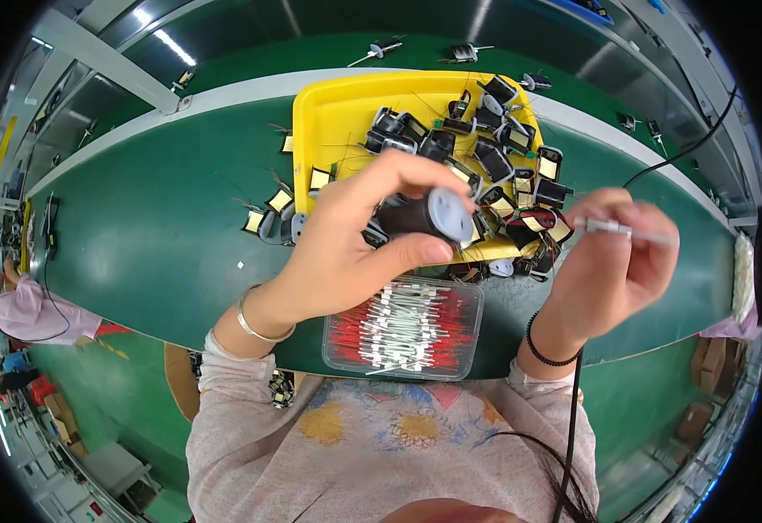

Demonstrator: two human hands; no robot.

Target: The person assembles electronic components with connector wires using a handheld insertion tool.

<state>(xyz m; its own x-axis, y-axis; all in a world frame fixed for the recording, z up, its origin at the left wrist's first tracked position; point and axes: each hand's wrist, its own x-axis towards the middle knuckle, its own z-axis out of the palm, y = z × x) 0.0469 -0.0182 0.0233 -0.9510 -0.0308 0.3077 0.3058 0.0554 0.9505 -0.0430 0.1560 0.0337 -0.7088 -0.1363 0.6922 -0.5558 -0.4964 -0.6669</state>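
Observation:
My left hand (333, 235) is closed round a black cylindrical part (404, 218) with a grey round end cap (450, 215), held over the front of the yellow tray (303, 131). To the right, my right hand (620, 261) is raised above the bench. Its fingers pinch a slim whitish stick-like piece (612, 227), blurred, lying crosswise; its exact kind cannot be made out. Red wires (545, 216) show just left of those fingertips. Below my hands sits a clear plastic box (478, 336) of short red wires with white ends (403, 327).
Several black parts with cream pads (492, 157) fill the tray's right side; others (278, 200) lie on the green bench (163, 200) left of it. More parts (385, 48) rest on the green strip behind. A black cable (575, 418) hangs near my right arm. Another person (37, 305) sits far left.

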